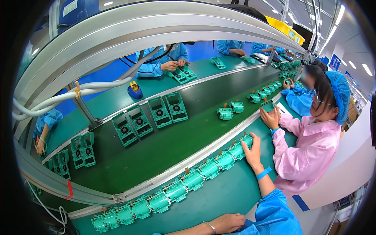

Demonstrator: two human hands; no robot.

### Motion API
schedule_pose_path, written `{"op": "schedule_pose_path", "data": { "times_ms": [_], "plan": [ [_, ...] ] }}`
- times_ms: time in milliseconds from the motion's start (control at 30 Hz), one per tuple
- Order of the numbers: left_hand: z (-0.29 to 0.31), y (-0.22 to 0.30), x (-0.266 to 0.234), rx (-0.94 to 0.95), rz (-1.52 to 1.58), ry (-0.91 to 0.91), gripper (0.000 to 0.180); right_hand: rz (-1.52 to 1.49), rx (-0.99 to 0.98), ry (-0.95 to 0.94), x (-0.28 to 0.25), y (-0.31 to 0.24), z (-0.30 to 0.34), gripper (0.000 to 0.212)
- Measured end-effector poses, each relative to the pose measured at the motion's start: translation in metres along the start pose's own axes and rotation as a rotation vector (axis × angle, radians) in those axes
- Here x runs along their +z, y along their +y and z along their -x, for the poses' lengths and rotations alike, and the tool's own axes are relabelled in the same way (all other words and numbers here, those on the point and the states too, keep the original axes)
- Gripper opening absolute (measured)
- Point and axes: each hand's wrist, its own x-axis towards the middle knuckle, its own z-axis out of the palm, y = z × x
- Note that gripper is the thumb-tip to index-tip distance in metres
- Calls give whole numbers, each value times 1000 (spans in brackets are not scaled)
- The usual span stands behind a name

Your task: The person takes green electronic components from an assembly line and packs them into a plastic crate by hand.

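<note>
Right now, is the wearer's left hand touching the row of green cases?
No, tabletop shows between the left hand and the green cases.

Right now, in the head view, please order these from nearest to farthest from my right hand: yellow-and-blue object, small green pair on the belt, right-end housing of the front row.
1. Right-end housing: at your right hand, by the fingertips.
2. Small green pair: ahead, to the left.
3. Yellow-and-blue object: far left, beyond the belt.
</note>
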Motion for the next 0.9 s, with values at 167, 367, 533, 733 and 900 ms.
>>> {"op": "schedule_pose_path", "data": {
  "times_ms": [167,367,533,733,900],
  "plan": [
    [0,0,1,4,-9,-2,13,-2,15,2,-1,0,1,62],
    [1,2,0,-12,-17,0,12,12,19,-4,2,-2,1,63],
    [2,-2,0,-19,-15,-19,12,17,-1,9,0,-1,0,63],
    [4,-3,1,-22,-19,-39,14,16,3,6,-1,-1,1,63],
    [4,-2,1,-17,-12,-37,14,14,4,5,-1,0,1,63]
  ]
}}
